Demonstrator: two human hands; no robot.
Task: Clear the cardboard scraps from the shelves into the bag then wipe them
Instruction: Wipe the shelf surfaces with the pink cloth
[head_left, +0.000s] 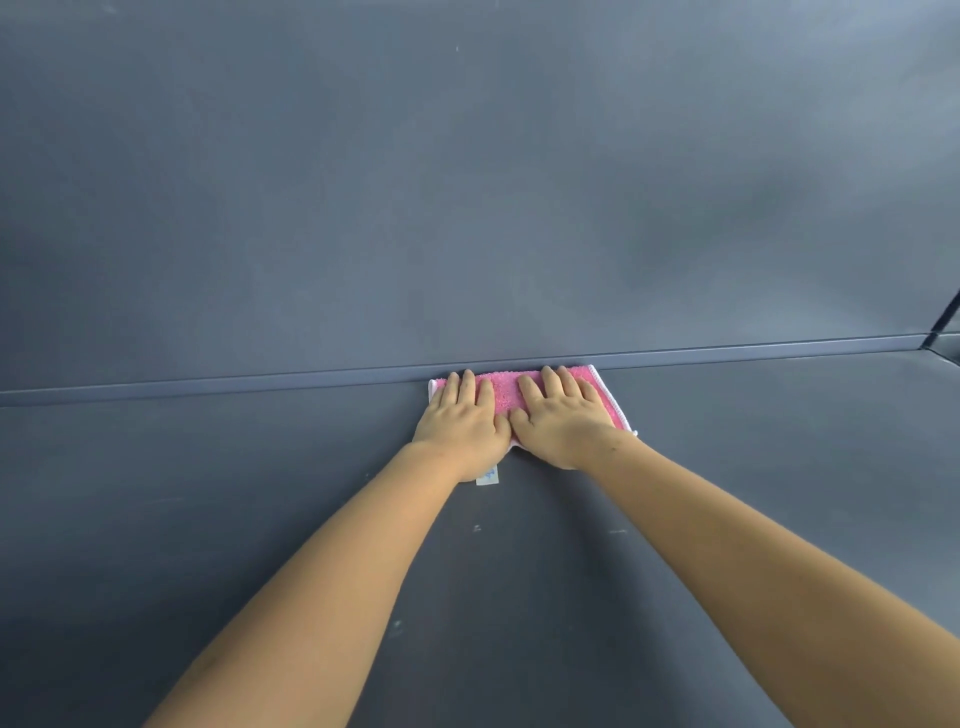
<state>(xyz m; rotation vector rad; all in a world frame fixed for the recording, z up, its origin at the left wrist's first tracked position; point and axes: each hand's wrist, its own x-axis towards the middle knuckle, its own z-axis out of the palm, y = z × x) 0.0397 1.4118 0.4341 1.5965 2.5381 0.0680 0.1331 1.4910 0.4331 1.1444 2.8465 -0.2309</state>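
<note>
A pink cloth with a white stitched edge lies flat on the dark grey shelf, pushed up against the ridge at the shelf's back. My left hand presses palm-down on its left half. My right hand presses palm-down on its right half, thumbs touching. Both hands lie flat with fingers stretched out, not curled around the cloth. A small white label of the cloth sticks out below my left wrist. No cardboard scraps or bag are in view.
A grey back panel rises straight behind the ridge. The shelf's right corner with a dark upright shows at the far right. A few pale specks dot the shelf surface near my arms.
</note>
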